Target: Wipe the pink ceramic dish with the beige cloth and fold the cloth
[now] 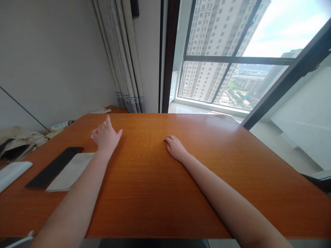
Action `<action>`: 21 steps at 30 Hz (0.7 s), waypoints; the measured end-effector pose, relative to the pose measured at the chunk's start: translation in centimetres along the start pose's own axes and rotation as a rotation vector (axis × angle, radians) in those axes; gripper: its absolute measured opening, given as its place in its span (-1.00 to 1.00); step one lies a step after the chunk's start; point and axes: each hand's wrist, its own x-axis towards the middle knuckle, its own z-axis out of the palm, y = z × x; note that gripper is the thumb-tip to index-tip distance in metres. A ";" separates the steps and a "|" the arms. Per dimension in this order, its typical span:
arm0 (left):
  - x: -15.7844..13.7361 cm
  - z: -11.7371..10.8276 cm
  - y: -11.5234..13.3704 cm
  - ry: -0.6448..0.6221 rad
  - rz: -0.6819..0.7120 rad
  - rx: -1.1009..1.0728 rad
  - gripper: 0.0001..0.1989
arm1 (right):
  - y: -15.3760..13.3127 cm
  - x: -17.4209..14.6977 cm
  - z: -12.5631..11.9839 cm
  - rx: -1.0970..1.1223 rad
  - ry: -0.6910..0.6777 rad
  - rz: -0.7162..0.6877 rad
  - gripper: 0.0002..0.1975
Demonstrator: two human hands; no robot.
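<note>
**Small pink item of half-hidden shape (93,136) at the outer edge of the left hand (106,135); right hand (176,148) well apart**

Position: pink item shows just left of the left hand, on the side away from the thumb, over the far left part of the glossy orange-brown wooden table (144,193). Left hand clearly the nearer one; right hand lies across the tabletop to the right, with bare wood between the two.

Long axis: cannot be read; the hand covers most of the pink item. Material likewise uncertain.

Left grip: back of hand to the camera, index finger pointing away from the body, thumb spread wide to the right. Remaining fingers hidden, so cannot tell whether they hold the pink item or only pass in front of it.

Right grip: palm down on the wood, fingers loosely curved, no item showing in them.

Nearby, left of the left forearm: a folded pale grey cloth (71,174), partly behind the forearm, and beside it a flat, black rectangular panel (54,167). Both run lengthwise from near left to far right, short of the pink item.
</note>
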 end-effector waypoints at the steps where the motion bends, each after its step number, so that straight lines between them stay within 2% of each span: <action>1: -0.1 0.2 -1.1 -0.050 -0.053 0.018 -0.22 | 0.0 0.0 0.0 0.000 -0.002 0.001 -0.67; 4: -0.3 1.3 -3.4 -0.251 -0.106 0.102 -0.31 | 0.1 -0.1 -0.1 0.001 -0.012 0.005 -0.67; 6: -0.3 2.1 -4.2 -0.325 -0.089 0.163 -0.44 | 0.1 -0.1 -0.1 0.011 -0.013 -0.001 -0.67; 10: 0.3 2.6 -5.2 -0.319 -0.049 0.187 -0.58 | 0.4 0.0 0.2 0.081 0.028 0.007 -0.68; 12: 0.5 2.2 -4.9 -0.330 0.028 0.152 -0.63 | 0.8 0.2 0.6 0.157 0.075 0.051 -0.68; 15: 0.1 1.3 -2.2 -0.328 0.223 0.002 -0.73 | 1.4 0.6 1.3 0.370 0.189 0.156 -0.70; 18: -1.7 0.4 3.2 -0.305 0.394 -0.245 -0.81 | 1.5 0.9 1.4 0.664 0.313 0.242 -0.72; 21: -4.0 0.3 8.8 -0.342 0.572 -0.438 -0.87 | 1.1 0.8 0.9 0.915 0.394 0.274 -0.61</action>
